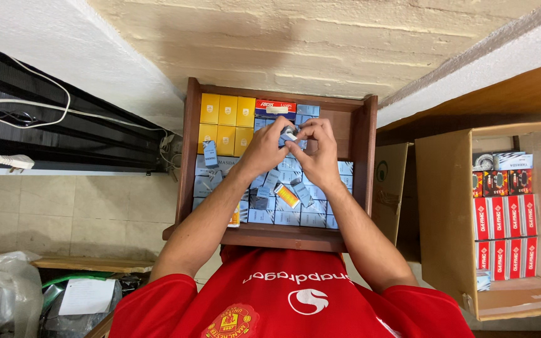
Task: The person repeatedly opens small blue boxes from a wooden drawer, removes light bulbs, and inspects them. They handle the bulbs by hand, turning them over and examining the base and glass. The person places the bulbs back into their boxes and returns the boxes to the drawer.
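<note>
Both hands, the left hand (263, 150) and right hand (315, 153), pinched one small pale box (290, 135) over the wooden drawer (187, 138) of stacked boxes. Keeping it low above the blue boxes (295, 216) seemed wise; yellow boxes (226, 122) sat nearby.

Small box (290, 135), pale blue-white, held up between the fingertips of both hands above the back half of a wooden drawer (190, 156). Tilted, one end showing between the fingers; most of it hidden by them. Drawer under it packed with similar blue-white boxes (289, 216), several lying askew, and yellow boxes (226, 111) in the back left corner.
</note>
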